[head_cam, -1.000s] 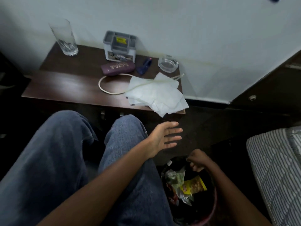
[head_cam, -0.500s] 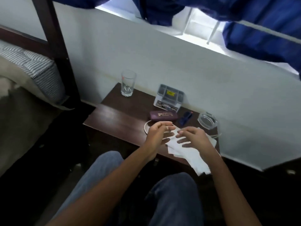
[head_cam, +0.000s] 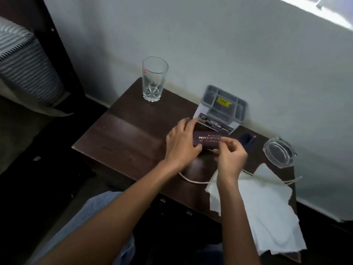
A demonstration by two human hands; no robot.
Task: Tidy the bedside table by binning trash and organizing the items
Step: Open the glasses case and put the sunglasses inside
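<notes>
hands (head_cam: 181, 144) now on case (head_cam: 207, 140), organizer (head_cam: 221, 109) behind

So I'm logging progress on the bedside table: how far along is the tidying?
Early. Nothing on the table looks sorted yet. In hand: the left hand and right hand are on the glasses case. Left: the tissues hang over the edge, the cord lies loose, and the glass, organizer, ashtray and small blue item stand scattered.
</notes>
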